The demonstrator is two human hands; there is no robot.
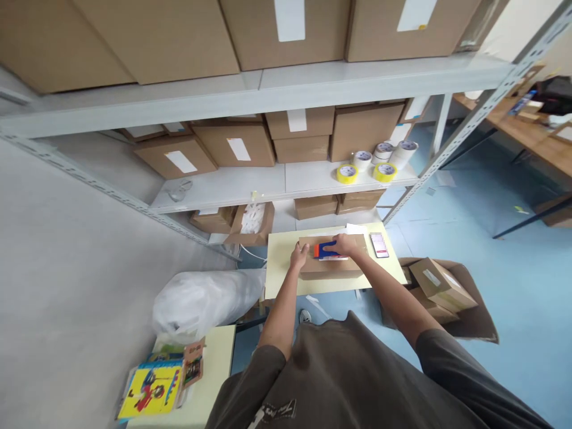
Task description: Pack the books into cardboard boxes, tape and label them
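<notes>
A closed cardboard box (330,265) lies on the small pale-yellow table (283,286) in front of me. My left hand (299,256) grips the box's left end, its thumb on top and the other fingers down the side. On the box top is a flat blue-and-orange object (325,250), whose exact kind I cannot make out. My right hand (345,245) is closed over the right part of this object and hides some of it. A strip of white shows along its near edge. To the right of the box lies a phone (379,245) with a lit screen.
Shelves (259,95) with cardboard boxes rise behind the table. Tape rolls (385,172) stand on the middle shelf. At right, a large carton (480,304) holds smaller boxes. A plastic-wrapped bundle (205,301) and books (152,390) are at left.
</notes>
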